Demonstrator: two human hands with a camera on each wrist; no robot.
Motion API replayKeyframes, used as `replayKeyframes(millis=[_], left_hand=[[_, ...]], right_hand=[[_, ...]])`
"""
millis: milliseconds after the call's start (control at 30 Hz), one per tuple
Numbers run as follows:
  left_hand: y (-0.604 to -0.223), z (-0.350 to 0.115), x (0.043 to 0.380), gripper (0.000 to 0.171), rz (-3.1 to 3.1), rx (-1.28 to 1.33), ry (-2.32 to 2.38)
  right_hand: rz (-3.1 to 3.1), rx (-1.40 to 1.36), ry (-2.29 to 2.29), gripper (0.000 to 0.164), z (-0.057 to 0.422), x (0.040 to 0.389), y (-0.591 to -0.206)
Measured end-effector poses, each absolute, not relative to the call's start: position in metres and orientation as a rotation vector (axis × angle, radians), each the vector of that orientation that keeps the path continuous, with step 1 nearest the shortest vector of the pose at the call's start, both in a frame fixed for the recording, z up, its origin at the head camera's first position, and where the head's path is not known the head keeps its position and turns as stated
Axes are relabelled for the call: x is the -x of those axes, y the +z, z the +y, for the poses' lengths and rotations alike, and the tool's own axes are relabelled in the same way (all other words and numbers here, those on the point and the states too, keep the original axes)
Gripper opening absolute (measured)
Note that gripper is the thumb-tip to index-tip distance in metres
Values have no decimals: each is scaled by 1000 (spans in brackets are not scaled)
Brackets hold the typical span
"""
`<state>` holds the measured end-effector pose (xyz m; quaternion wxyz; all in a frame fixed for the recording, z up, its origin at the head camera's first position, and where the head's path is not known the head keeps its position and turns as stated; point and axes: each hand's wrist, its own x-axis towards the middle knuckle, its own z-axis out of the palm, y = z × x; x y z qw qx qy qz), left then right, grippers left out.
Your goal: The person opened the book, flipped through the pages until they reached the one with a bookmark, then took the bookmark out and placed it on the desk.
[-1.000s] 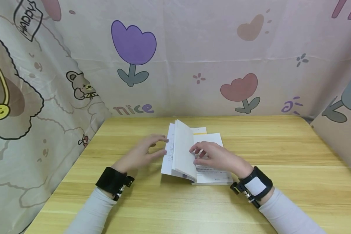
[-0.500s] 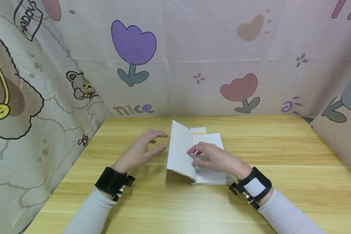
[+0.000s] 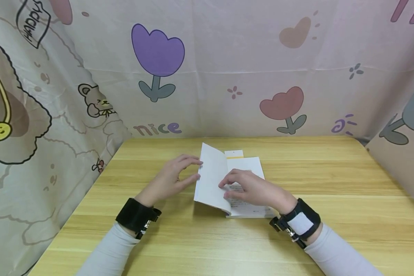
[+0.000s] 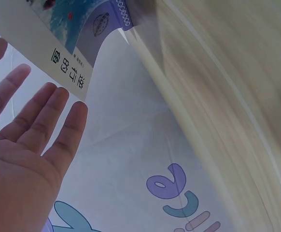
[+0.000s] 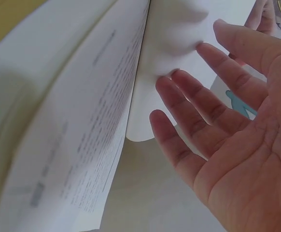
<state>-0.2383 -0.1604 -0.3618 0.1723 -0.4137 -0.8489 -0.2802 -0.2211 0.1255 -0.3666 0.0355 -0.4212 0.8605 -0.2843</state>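
Observation:
A paperback book lies on the table, its left-hand cover raised at a slant, the blank inner side facing up. My left hand is at the cover's outer edge, fingertips right at it and fingers extended. In the left wrist view, the outer side of the cover shows a blue picture, dark lettering and a purple spine band. My right hand reaches over the printed page, its fingertips against the inner cover near the fold. The right wrist view has these fingers loosely spread, nothing gripped.
A white piece with a yellow stripe juts out beyond the book's far edge. Behind the wooden table hangs a patterned cloth, and more of it drapes along the left side.
The loose pages standing beside the cover have gone over to the right. The left hand drew slightly away, then came back to the cover's edge. The right fingertips slid a little left and down.

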Motion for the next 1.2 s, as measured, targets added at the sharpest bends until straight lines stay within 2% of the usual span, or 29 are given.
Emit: replayKeyframes(millis=[700, 1200], left_hand=[[-369, -158, 237, 37, -2527, 1160, -720], [-376, -157, 234, 32, -2665, 1132, -567]], right_hand=[[2671, 1349, -706, 31, 117, 214, -367], [2658, 1361, -686, 35, 117, 213, -368]])
